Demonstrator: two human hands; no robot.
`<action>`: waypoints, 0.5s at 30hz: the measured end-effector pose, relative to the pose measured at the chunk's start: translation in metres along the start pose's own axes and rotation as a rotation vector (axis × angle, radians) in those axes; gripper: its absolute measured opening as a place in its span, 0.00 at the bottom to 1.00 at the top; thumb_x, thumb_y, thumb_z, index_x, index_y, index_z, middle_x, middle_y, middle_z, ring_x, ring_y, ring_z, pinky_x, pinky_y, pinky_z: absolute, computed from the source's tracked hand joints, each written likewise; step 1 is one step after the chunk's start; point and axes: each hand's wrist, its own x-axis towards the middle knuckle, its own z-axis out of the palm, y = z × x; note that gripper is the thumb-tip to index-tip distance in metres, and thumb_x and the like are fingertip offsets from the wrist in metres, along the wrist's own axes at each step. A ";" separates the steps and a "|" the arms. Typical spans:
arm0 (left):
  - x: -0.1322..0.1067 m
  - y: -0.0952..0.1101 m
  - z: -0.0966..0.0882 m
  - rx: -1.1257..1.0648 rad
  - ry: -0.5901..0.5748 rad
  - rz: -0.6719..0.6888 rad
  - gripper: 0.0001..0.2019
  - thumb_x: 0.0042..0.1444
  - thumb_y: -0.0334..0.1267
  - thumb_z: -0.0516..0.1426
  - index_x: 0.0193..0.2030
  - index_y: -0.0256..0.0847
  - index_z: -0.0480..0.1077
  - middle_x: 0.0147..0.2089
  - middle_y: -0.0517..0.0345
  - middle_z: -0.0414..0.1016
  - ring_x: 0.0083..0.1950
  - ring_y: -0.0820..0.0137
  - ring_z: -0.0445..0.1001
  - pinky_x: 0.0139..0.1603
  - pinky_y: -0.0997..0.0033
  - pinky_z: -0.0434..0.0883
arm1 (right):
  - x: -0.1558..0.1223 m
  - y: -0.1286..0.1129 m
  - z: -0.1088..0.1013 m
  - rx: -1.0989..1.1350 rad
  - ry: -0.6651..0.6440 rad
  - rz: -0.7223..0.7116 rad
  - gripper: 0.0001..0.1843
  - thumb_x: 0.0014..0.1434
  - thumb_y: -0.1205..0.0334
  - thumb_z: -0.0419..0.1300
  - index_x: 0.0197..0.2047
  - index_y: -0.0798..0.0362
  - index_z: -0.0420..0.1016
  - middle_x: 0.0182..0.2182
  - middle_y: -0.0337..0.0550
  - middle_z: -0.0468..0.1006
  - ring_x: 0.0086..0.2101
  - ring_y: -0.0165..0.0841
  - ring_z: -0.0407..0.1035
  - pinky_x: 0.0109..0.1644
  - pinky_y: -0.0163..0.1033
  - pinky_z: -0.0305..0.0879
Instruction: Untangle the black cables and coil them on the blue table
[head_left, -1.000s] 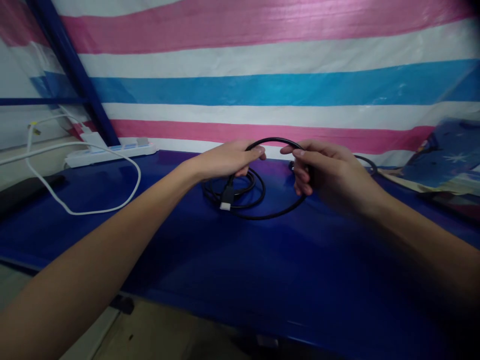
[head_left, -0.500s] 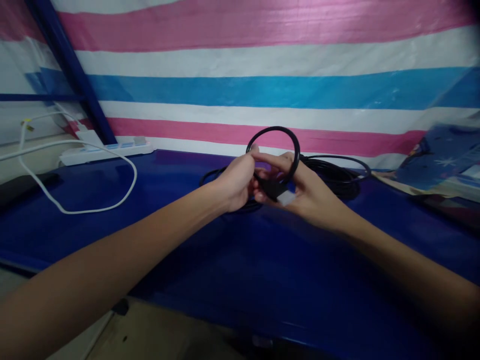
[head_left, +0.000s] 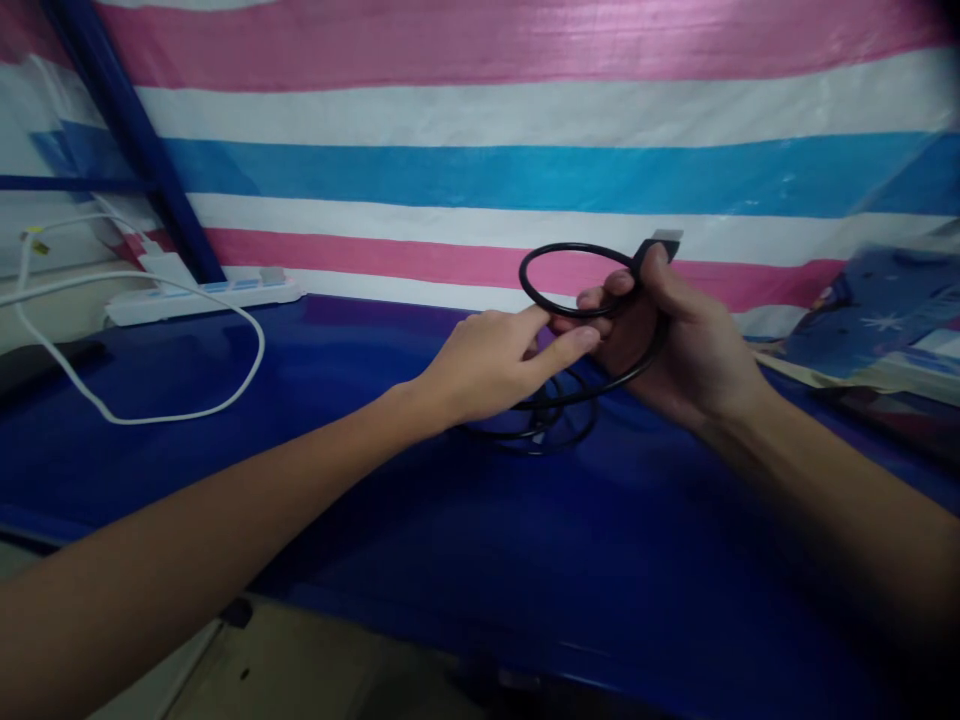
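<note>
My right hand [head_left: 697,350] is closed around a black cable [head_left: 574,248], its thumb pressing just below the flat, silver-tipped plug [head_left: 664,242]. A small loop of the cable rises to the left of the plug, above the fingers. From the right hand the cable drops and runs under my left hand [head_left: 487,365]. The left hand is closed at the cable, thumb stretched toward the right hand's fingertips; its other fingers are partly hidden. Below both hands, more turns of the cable lie on the blue table [head_left: 465,560].
A white power strip [head_left: 247,292] with a white adapter [head_left: 166,268] stands at the back left. A white cord [head_left: 259,350] loops over the table there. A striped sheet [head_left: 480,175] hangs behind. Flat items and a dark blue packet [head_left: 877,310] lie at the right.
My right hand has turned and moved up and right, carrying the plug, which now points upward. The left hand has turned over near the cable. The cable loop has tilted flatter.
</note>
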 end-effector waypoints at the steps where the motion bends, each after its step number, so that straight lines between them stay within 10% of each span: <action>1: -0.001 0.001 -0.002 0.026 -0.054 0.045 0.23 0.62 0.55 0.46 0.40 0.38 0.71 0.24 0.61 0.68 0.25 0.73 0.65 0.27 0.73 0.56 | 0.001 -0.002 -0.001 -0.021 0.041 -0.002 0.19 0.66 0.54 0.49 0.27 0.53 0.67 0.26 0.37 0.75 0.26 0.27 0.72 0.31 0.34 0.67; 6: -0.004 0.007 -0.003 0.142 -0.317 0.263 0.21 0.62 0.54 0.46 0.31 0.40 0.70 0.22 0.62 0.67 0.24 0.73 0.65 0.26 0.72 0.52 | 0.003 -0.002 -0.005 -0.117 0.131 -0.088 0.14 0.60 0.53 0.58 0.28 0.53 0.66 0.25 0.37 0.74 0.26 0.30 0.72 0.28 0.34 0.67; 15: 0.000 -0.010 0.005 0.291 -0.396 0.343 0.20 0.63 0.48 0.47 0.31 0.42 0.74 0.30 0.58 0.77 0.33 0.70 0.72 0.31 0.72 0.56 | -0.006 -0.003 0.012 -0.260 0.050 -0.052 0.16 0.56 0.50 0.62 0.41 0.53 0.69 0.19 0.35 0.70 0.20 0.28 0.66 0.27 0.34 0.66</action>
